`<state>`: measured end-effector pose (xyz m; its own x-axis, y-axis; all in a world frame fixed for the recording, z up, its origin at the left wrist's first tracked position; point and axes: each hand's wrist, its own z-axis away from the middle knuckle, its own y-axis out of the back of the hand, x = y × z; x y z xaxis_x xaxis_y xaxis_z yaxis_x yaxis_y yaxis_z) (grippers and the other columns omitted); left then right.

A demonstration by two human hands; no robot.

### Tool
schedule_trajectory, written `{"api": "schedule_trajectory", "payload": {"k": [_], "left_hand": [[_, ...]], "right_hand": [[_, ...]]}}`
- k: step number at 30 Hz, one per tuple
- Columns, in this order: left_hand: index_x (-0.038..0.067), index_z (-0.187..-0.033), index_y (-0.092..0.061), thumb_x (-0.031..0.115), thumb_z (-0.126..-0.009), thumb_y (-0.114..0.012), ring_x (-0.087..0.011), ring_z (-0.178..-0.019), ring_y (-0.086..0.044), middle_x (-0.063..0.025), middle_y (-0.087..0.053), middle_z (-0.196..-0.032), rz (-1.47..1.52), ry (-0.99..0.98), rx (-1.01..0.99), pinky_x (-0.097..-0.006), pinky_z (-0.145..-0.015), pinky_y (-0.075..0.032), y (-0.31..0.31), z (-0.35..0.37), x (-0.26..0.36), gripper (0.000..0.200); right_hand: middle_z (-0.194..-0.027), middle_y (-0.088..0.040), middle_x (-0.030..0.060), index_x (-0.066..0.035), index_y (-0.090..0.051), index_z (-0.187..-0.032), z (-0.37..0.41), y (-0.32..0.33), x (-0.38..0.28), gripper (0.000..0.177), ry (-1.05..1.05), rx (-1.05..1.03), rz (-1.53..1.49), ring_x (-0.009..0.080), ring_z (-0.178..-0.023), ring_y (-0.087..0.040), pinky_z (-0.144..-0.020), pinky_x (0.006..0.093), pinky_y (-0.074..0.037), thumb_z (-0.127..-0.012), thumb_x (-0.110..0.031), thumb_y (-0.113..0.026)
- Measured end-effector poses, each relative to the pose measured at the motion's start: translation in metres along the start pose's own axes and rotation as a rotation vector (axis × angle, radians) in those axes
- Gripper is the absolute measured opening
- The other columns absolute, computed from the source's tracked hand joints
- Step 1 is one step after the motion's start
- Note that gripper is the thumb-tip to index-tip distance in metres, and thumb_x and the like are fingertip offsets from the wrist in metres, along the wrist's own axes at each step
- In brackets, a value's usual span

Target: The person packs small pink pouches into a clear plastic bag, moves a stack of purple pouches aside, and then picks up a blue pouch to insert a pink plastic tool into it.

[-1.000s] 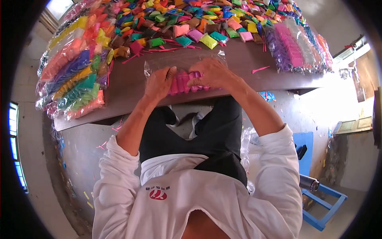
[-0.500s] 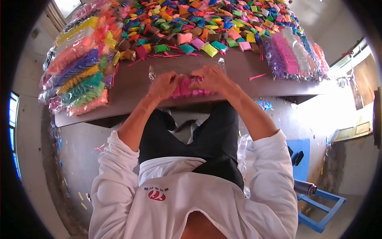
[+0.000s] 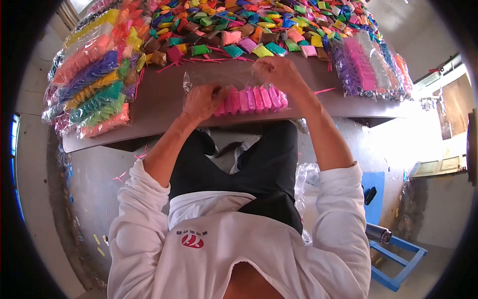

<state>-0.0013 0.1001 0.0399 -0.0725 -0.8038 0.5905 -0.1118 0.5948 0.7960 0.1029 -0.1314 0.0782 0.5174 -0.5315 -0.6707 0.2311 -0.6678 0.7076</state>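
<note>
My left hand [image 3: 201,101] clenches the left end of the row of pink packets [image 3: 254,99], lying crosswise on the table [image 3: 164,107]; my right hand [image 3: 279,72] pinches the clear bag [image 3: 219,77] just beyond its right end.

So the brown table [image 3: 164,107] is pretty much buried. The whole far side is a heap of loose little packets [image 3: 249,20] in every colour: green, yellow, orange, brown, blue, pink. Thin pink strips [image 3: 219,59] are scattered along the near edge of that heap, plus one stray strip [image 3: 324,91] lying by itself further right. On the left end there's a stack of filled bags [image 3: 92,84], each a row of one colour. More filled bags [image 3: 368,65] sit on the right end, purple and pink nearest. Near the front edge lies a clear bag [image 3: 224,77] with a row of pink packets [image 3: 254,98] inside.
</note>
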Motion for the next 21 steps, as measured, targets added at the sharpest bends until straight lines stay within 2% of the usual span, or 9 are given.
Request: {"api": "schedule_trajectory", "payload": {"k": [1,4,7,10,13,16,19,21], "left_hand": [[0.006,-0.095,-0.070,0.052,-0.092,-0.054,-0.0395,-0.084,-0.064,-0.0186,-0.068,-0.083,-0.004,-0.003,0.004,-0.0470,-0.074,-0.048,0.000,0.000,0.000,0.049],[0.006,-0.096,-0.070,0.051,-0.092,-0.054,-0.0392,-0.084,-0.065,-0.0192,-0.068,-0.084,-0.006,-0.007,0.009,-0.0461,-0.074,-0.048,0.001,0.002,0.003,0.047],[0.006,-0.097,-0.069,0.047,-0.093,-0.055,-0.0387,-0.085,-0.065,-0.0203,-0.067,-0.086,-0.002,-0.013,0.005,-0.0448,-0.073,-0.048,0.002,0.005,0.005,0.043],[0.006,-0.094,-0.069,0.045,-0.093,-0.055,-0.0396,-0.084,-0.064,-0.0201,-0.067,-0.084,-0.015,-0.045,0.032,-0.0461,-0.073,-0.049,-0.001,0.006,0.003,0.042],[0.005,-0.088,-0.070,0.043,-0.093,-0.056,-0.0398,-0.082,-0.064,-0.0198,-0.067,-0.082,-0.020,-0.062,0.052,-0.0481,-0.074,-0.049,-0.001,0.006,0.003,0.040],[0.005,-0.086,-0.069,0.042,-0.093,-0.057,-0.0399,-0.081,-0.064,-0.0202,-0.067,-0.081,0.006,-0.072,0.053,-0.0489,-0.074,-0.049,0.001,0.008,0.006,0.040],[0.005,-0.084,-0.067,0.042,-0.093,-0.056,-0.0403,-0.081,-0.063,-0.0198,-0.066,-0.079,-0.003,-0.094,0.066,-0.0493,-0.072,-0.048,0.001,0.011,0.006,0.040],[0.006,-0.086,-0.065,0.043,-0.093,-0.055,-0.0409,-0.081,-0.063,-0.0194,-0.065,-0.079,-0.011,-0.116,0.050,-0.0487,-0.070,-0.047,0.001,0.011,0.005,0.039]], "right_hand": [[-0.094,-0.071,0.0160,-0.009,-0.072,-0.099,-0.005,0.005,-0.001,0.035,-0.007,0.039,0.068,0.0316,-0.091,-0.068,-0.079,0.0409,-0.053,-0.086,-0.041,-0.064],[-0.100,-0.070,0.0159,-0.008,-0.070,-0.105,-0.021,0.009,0.005,0.034,-0.009,-0.055,0.155,0.0325,-0.096,-0.066,-0.083,0.0422,-0.052,-0.086,-0.036,-0.064],[-0.108,-0.068,0.0157,-0.006,-0.066,-0.112,-0.040,-0.018,0.019,0.040,0.078,-0.111,0.297,0.0341,-0.102,-0.064,-0.087,0.0438,-0.050,-0.083,-0.034,-0.066],[-0.110,-0.067,0.0187,-0.007,-0.063,-0.120,-0.054,-0.043,0.017,0.052,0.143,-0.175,0.523,0.0360,-0.106,-0.062,-0.090,0.0439,-0.049,-0.080,-0.038,-0.070],[-0.105,-0.068,0.0173,-0.007,-0.067,-0.113,-0.059,-0.053,0.009,0.043,0.217,-0.207,0.540,0.0339,-0.101,-0.065,-0.087,0.0418,-0.050,-0.079,-0.034,-0.070],[-0.098,-0.070,0.0151,-0.008,-0.070,-0.103,-0.073,-0.047,-0.001,0.032,0.122,-0.426,0.460,0.0313,-0.092,-0.066,-0.080,0.0400,-0.052,-0.078,-0.027,-0.069],[-0.090,-0.070,0.0126,-0.007,-0.071,-0.095,-0.082,-0.039,-0.003,0.023,0.130,-0.449,0.388,0.0288,-0.084,-0.067,-0.074,0.0384,-0.052,-0.077,-0.022,-0.066],[-0.089,-0.070,0.0125,-0.006,-0.070,-0.095,-0.077,-0.034,-0.009,0.023,0.181,-0.450,0.381,0.0276,-0.083,-0.066,-0.073,0.0382,-0.051,-0.078,-0.021,-0.066]]}}
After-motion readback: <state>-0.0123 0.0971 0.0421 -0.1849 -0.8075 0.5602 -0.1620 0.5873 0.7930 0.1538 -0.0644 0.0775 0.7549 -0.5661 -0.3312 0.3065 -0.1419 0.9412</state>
